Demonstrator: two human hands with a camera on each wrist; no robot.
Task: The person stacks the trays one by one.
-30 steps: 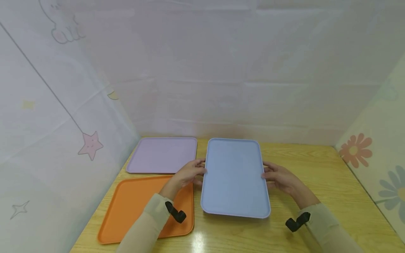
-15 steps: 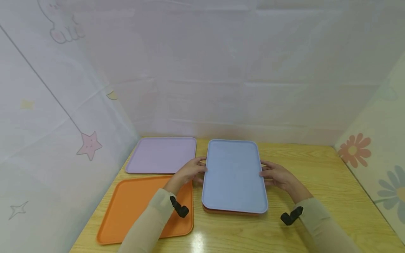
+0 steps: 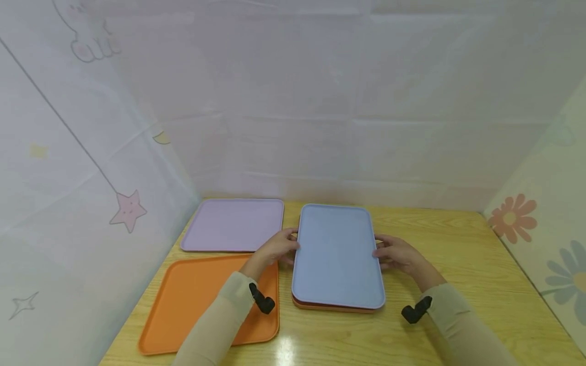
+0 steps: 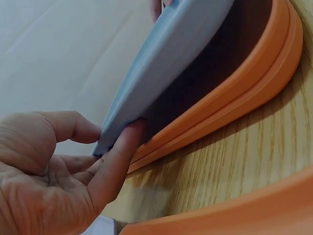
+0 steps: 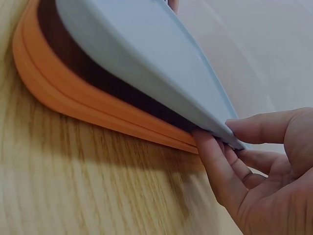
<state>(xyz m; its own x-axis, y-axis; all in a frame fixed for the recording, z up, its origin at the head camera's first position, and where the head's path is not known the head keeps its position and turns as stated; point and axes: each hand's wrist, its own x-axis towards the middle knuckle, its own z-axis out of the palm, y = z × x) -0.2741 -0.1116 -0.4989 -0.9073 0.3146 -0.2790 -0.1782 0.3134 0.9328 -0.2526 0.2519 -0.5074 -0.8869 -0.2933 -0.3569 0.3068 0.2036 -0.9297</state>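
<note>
A light blue rectangular tray [image 3: 339,254] lies lengthwise away from me, between both hands. My left hand [image 3: 277,247] pinches its left edge, thumb at the rim and fingers underneath. On the opposite edge, my right hand [image 3: 399,254] grips the tray in the same way. Beneath it sits a stack of orange trays [image 5: 105,108], whose edges peek out at the near end. Both wrist views show a dark gap between the blue tray [image 4: 171,58] and the orange rims. The wooden table [image 5: 98,186] lies under the stack.
Left of the stack, a larger-looking orange tray [image 3: 201,300] lies flat on the table, partly covered by the left forearm. Behind it is a lilac tray [image 3: 235,223]. Pale printed sheets [image 3: 293,101] wall the table at the back and both sides.
The blue tray has come down onto or close over the orange stack, whose near edge now shows below it. Both hands moved with it, the right one slightly leftward.
</note>
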